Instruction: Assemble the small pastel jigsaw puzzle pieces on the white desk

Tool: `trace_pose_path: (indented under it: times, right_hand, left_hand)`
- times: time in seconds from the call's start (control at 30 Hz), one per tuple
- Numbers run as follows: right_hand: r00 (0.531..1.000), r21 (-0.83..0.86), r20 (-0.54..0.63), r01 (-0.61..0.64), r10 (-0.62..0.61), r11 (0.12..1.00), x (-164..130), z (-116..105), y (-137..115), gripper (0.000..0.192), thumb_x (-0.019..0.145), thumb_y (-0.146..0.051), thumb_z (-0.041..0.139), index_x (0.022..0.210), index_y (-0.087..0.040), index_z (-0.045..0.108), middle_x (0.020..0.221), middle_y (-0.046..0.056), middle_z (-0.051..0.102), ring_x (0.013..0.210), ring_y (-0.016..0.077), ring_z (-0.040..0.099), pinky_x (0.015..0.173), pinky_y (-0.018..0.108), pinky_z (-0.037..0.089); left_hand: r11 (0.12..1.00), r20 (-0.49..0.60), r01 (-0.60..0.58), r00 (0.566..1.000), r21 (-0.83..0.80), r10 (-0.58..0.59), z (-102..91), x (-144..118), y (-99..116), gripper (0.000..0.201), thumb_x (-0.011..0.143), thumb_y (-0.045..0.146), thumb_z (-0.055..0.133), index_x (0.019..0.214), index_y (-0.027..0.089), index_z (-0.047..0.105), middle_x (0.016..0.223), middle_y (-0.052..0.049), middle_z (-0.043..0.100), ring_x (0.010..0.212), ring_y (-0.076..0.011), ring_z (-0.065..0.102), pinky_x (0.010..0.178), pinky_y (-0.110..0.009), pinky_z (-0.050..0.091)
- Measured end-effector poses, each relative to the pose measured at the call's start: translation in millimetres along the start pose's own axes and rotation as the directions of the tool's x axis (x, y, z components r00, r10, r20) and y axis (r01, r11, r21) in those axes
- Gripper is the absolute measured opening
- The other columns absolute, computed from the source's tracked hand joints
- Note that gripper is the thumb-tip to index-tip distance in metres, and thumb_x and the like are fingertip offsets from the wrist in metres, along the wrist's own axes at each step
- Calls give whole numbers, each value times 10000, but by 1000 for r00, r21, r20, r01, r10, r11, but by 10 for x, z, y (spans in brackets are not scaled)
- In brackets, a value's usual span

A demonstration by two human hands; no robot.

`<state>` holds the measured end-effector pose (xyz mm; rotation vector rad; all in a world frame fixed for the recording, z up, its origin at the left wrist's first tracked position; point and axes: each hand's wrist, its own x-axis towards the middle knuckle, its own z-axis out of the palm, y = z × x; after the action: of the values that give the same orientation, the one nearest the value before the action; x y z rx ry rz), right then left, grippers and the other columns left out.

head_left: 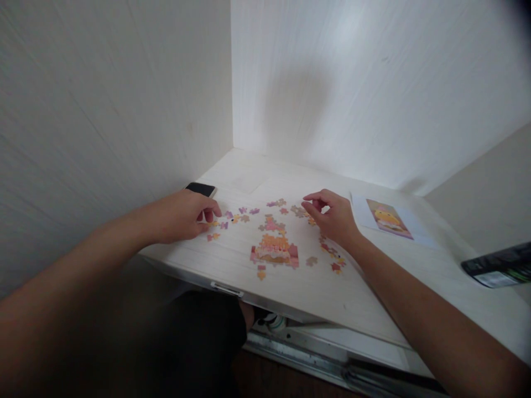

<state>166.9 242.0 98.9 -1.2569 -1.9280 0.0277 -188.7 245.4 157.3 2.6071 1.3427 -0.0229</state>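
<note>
My left hand (pixel 182 214) rests at the left of the table, fingers curled, thumb and forefinger apart. Beside its fingertips lie a yellow puzzle piece (pixel 213 223) and a purple puzzle piece (pixel 224 225); whether the thumb touches the yellow one I cannot tell. My right hand (pixel 332 214) is over the right-hand pieces, thumb and forefinger tips close with a small gap and nothing visible between them. Below them lies a greyish-brown piece (pixel 297 210). Between both hands is a partly joined puzzle (pixel 274 246) in pink and orange. A yellow piece (pixel 261 275) lies just below it.
Several loose pieces (pixel 332 251) lie under and beside my right wrist. A printed picture (pixel 389 219) of a yellow figure lies at the right. A phone (pixel 201 189) is behind my left hand. A dark can (pixel 498 266) appears at the right edge. White walls (pixel 332 110) enclose the table (pixel 232 265).
</note>
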Motion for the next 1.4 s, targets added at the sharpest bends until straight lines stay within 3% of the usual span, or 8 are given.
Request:
trace_pose_path:
  times: [0.5, 0.73, 0.8, 0.97, 1.13, 1.27, 1.33, 1.4]
  right_hand:
    - [998, -20, -48, -30, 29, 999, 3, 6, 20, 170, 855, -311, 613, 915, -185, 709, 734, 38, 647, 664, 158, 582, 645, 309, 477]
    - [962, -23, -182, -213, 205, 977, 53, -54, 180, 245, 861, -325, 569, 968, -167, 722, 848, 81, 714, 673, 167, 596, 656, 327, 483]
    - [949, -14, -154, -280, 274, 960, 71, -76, 261, 257, 849, -328, 577, 973, -158, 725, 836, 80, 714, 651, 159, 586, 648, 323, 471]
    - [920, -46, 98, -377, 380, 925, 99, -146, 452, 257, 811, -363, 605, 895, -154, 730, 799, 71, 705, 665, 159, 570, 647, 316, 432]
    - [803, -81, 407, -444, 436, 892, 110, -338, 530, 391, 814, -525, 591, 762, -147, 677, 663, 29, 615, 581, 124, 469, 566, 284, 348]
    - [581, -50, 771, -354, 262, 934, 131, -551, 489, 415, 754, -577, 667, 752, -162, 672, 658, 0, 590, 605, 119, 459, 572, 273, 330]
    - [457, -45, 865, -336, 205, 941, 143, -629, 455, 403, 716, -562, 717, 772, -165, 680, 687, 0, 608, 636, 126, 480, 586, 270, 340]
    - [381, -56, 905, -332, 188, 942, 150, -674, 425, 387, 697, -531, 748, 785, -161, 678, 701, 1, 614, 647, 127, 489, 589, 266, 347]
  left_hand:
    - [995, 58, -52, 997, -85, 57, 158, 45, 98, 156, 769, 235, 605, 892, 219, 701, 752, -4, 703, 660, -149, 631, 608, -249, 414]
    - [984, 47, -126, 990, -129, 133, 214, 67, 142, 144, 799, 245, 585, 897, 214, 685, 778, -9, 694, 693, -149, 624, 645, -258, 419]
    - [982, 42, -135, 989, -132, 142, 215, 77, 169, 134, 804, 247, 581, 884, 212, 683, 779, -12, 693, 691, -150, 619, 645, -260, 413]
    - [981, 15, -153, 988, -123, 156, 206, 98, 214, 136, 814, 233, 561, 858, 200, 685, 800, -25, 698, 709, -154, 620, 654, -260, 408]
    - [987, -31, -133, 991, -95, 131, 207, 103, 234, 175, 825, 247, 552, 911, 198, 695, 858, -43, 708, 768, -181, 636, 688, -279, 419]
    - [987, -100, -137, 987, -86, 129, 218, 92, 300, 256, 883, 323, 526, 1023, 187, 692, 982, -75, 710, 860, -211, 642, 774, -318, 442]
    - [981, -136, -174, 977, -80, 162, 233, 91, 355, 264, 907, 335, 505, 1034, 191, 686, 1034, -75, 703, 917, -218, 640, 829, -334, 445]
    - [972, -158, -222, 965, -75, 208, 256, 98, 415, 261, 927, 327, 478, 1023, 201, 686, 1068, -70, 693, 991, -225, 631, 884, -346, 439]
